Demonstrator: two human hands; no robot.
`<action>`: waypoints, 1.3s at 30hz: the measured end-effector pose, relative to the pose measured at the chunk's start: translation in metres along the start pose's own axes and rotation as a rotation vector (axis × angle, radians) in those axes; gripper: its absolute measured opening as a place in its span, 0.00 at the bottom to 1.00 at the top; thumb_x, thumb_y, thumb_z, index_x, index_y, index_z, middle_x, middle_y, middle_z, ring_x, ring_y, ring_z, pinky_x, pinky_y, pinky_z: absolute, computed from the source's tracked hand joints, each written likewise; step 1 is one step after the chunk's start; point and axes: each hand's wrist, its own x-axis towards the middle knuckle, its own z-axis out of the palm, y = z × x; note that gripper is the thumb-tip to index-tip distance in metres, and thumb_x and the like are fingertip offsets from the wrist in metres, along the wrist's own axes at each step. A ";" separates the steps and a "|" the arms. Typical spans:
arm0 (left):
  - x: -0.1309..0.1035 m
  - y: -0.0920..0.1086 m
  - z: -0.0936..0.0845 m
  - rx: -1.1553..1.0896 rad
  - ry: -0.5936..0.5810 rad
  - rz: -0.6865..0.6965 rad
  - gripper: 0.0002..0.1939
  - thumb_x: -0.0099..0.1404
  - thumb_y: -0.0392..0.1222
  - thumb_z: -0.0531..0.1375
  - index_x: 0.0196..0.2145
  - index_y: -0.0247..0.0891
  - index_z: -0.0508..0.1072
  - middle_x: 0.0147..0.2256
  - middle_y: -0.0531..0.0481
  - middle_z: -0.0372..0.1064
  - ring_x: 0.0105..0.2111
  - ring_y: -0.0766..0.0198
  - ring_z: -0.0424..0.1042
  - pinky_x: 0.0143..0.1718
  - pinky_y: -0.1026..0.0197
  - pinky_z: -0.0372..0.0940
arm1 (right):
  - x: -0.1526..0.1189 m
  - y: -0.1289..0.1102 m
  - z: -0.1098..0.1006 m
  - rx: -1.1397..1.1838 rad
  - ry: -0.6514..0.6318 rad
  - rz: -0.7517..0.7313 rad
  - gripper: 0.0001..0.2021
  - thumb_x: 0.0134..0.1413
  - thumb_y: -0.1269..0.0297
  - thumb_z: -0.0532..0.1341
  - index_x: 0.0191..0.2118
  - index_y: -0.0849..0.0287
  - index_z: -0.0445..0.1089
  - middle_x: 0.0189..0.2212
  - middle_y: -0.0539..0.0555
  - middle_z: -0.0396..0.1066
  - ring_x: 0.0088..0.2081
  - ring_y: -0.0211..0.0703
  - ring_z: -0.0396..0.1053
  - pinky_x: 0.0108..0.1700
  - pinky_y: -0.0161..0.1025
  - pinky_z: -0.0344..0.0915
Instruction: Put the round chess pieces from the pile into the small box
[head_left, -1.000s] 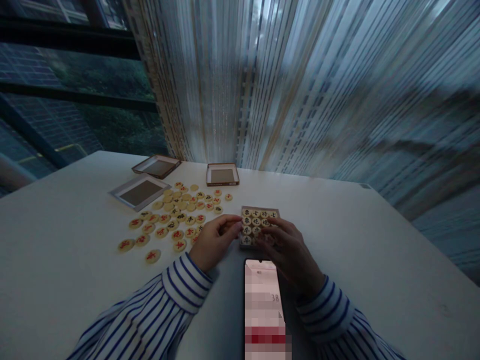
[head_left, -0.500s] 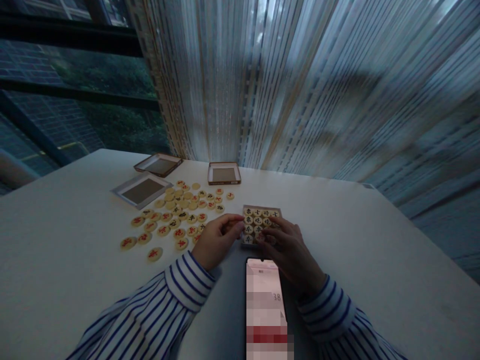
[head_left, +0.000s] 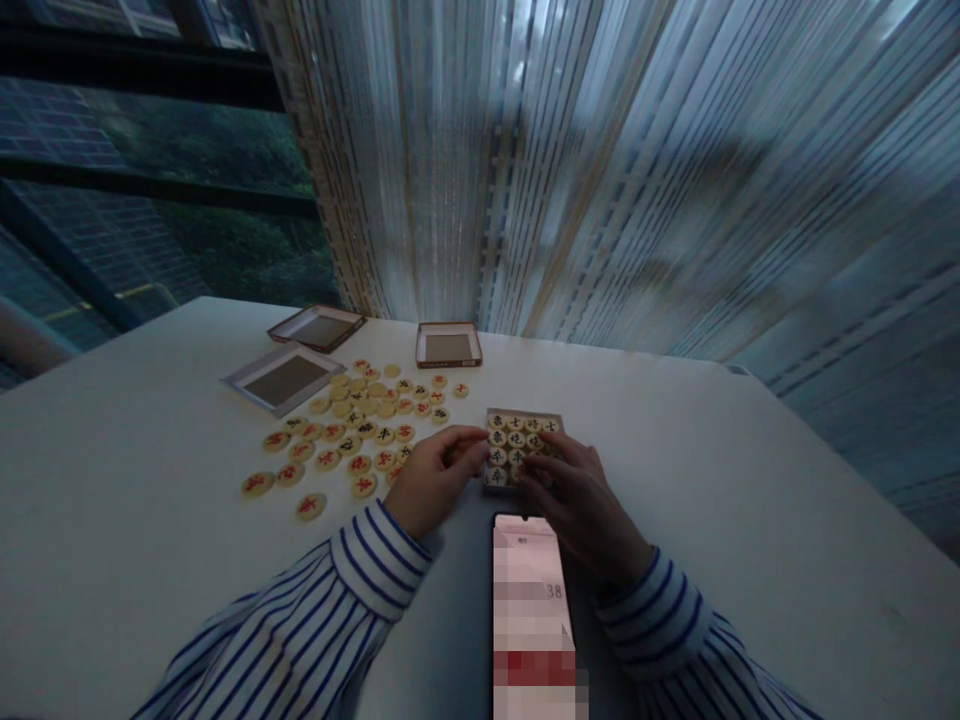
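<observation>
A small shallow box (head_left: 501, 491) lies in front of me with rows of round xiangqi pieces (head_left: 515, 439) in it, the visible ones marked in black. My left hand (head_left: 435, 475) is at its left side, thumb and forefinger closed at the wall. Over the lower right part of the box is my right hand (head_left: 577, 490), its fingers bent down among the pieces. The fingers hide that corner, and whatever is between the fingertips cannot be made out. Left of the box many loose xiangqi pieces (head_left: 327, 460) are scattered, some red, some black, some face down.
A lit phone (head_left: 525, 570) lies just below the box, between my forearms. Behind the loose pieces are a grey-rimmed lid or tray (head_left: 244, 381) and two brown-edged shallow boxes, one left (head_left: 352, 331) and one centre (head_left: 450, 363). A string curtain (head_left: 465, 200) hangs beyond the white table (head_left: 712, 480).
My right fingertips have shifted slightly over the box's lower right pieces; a red mark seen beside them before is now hidden. The left hand stays at the box's side.
</observation>
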 end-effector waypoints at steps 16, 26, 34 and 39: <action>0.000 0.000 0.000 -0.003 0.006 0.003 0.13 0.52 0.45 0.60 0.34 0.35 0.72 0.27 0.49 0.74 0.25 0.66 0.70 0.28 0.62 0.67 | 0.001 0.005 0.001 -0.006 -0.024 -0.034 0.11 0.55 0.57 0.56 0.39 0.53 0.73 0.50 0.61 0.65 0.51 0.56 0.61 0.49 0.62 0.57; 0.001 0.001 -0.003 0.155 0.058 0.039 0.14 0.53 0.46 0.59 0.34 0.34 0.73 0.27 0.48 0.73 0.28 0.63 0.70 0.32 0.60 0.66 | 0.006 0.009 -0.014 0.043 0.130 0.080 0.13 0.55 0.60 0.55 0.42 0.59 0.71 0.47 0.63 0.68 0.49 0.52 0.65 0.50 0.55 0.61; -0.001 0.001 -0.004 0.235 0.026 0.026 0.12 0.53 0.44 0.59 0.34 0.35 0.73 0.29 0.47 0.74 0.31 0.61 0.72 0.35 0.57 0.67 | 0.007 0.015 -0.024 0.052 0.014 0.361 0.17 0.55 0.60 0.51 0.46 0.61 0.68 0.39 0.60 0.74 0.39 0.49 0.72 0.37 0.45 0.68; -0.001 -0.002 -0.003 0.223 0.020 0.027 0.12 0.54 0.44 0.59 0.35 0.35 0.72 0.33 0.45 0.75 0.35 0.59 0.73 0.40 0.55 0.67 | 0.007 0.012 -0.024 0.117 -0.042 0.364 0.15 0.56 0.61 0.50 0.46 0.59 0.68 0.35 0.57 0.75 0.32 0.45 0.73 0.30 0.39 0.68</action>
